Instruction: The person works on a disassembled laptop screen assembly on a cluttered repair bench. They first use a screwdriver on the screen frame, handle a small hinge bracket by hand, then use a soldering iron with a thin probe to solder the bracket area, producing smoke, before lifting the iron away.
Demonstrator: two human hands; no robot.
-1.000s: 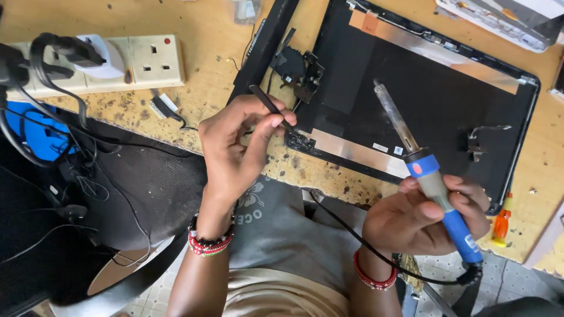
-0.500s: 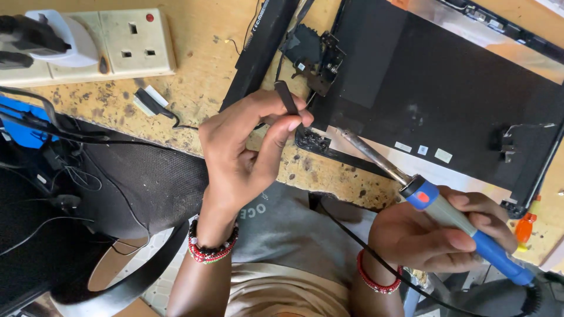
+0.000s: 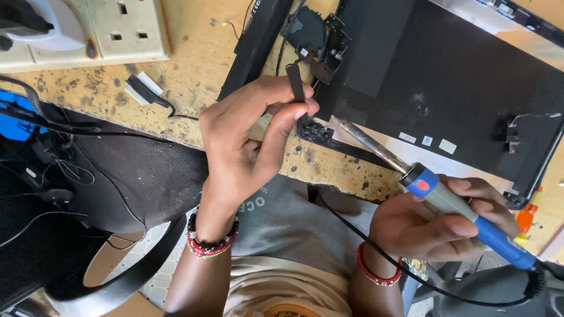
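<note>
Head view, looking down: the left hand [image 3: 247,147] pinches a small black strip [image 3: 295,82] between thumb and fingertips, its grip closed on the strip's lower part so the upper end stands up over the near left corner of the black laptop lid [image 3: 464,88]. That lid lies inner face up on the worn wooden surface [image 3: 194,70], with a hinge bracket [image 3: 326,50] just beyond the strip. The right hand [image 3: 440,226] is wrapped fully round the blue handle of a soldering iron [image 3: 435,191], whose metal shaft slants to the far left, the tip close to a rough black patch [image 3: 314,130] at the lid's near edge and just below the left thumb. I cannot tell whether the tip touches anything. Its black cord [image 3: 376,249] trails back across the lap

The strip looks light, thin and fairly stiff, likely plastic or rubber-coated, so it probably needs only a light pinch near one end, as now. The iron seems light but hot at the metal end, so the insulated handle is the sensible place to hold it, well back from the shaft. A white wall socket [image 3: 126,29] sits at far left, and a black mesh chair seat [image 3: 135,176] at near left
</note>
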